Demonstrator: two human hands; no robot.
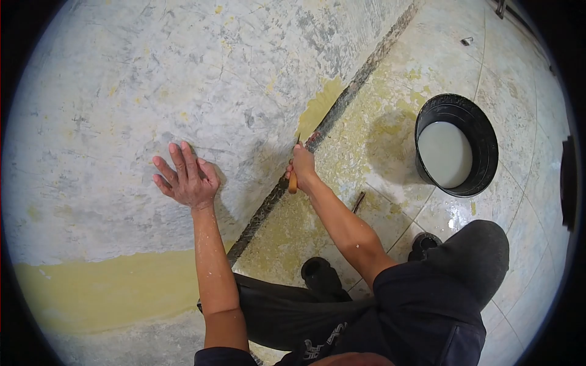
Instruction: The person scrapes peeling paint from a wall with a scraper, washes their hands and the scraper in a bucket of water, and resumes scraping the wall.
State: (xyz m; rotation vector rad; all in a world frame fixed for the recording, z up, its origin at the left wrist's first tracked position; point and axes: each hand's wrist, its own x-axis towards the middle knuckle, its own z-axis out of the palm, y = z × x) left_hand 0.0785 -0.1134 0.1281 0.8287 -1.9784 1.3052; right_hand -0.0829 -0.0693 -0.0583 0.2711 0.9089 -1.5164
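Note:
My left hand [188,180] lies against the scuffed grey-white wall [122,134], fingers spread, holding nothing. Down by the wall's base, my right hand [303,166] is closed around a scraper [293,182] with an orange-brown handle. Its thin blade points up toward a patch of yellow paint [321,105] just above the floor line; most of the blade is hidden or seen edge-on, so contact with the wall is unclear. A dark strip [267,207] runs along the bottom of the wall, passing beneath my right hand.
A black bucket [425,113] of cloudy whitish liquid stands on the tiled floor at right. Yellow flakes [342,152] litter the floor along the wall. A thin dark stick-like object [358,201] lies near my right forearm. A yellow band [110,290] covers the wall at lower left.

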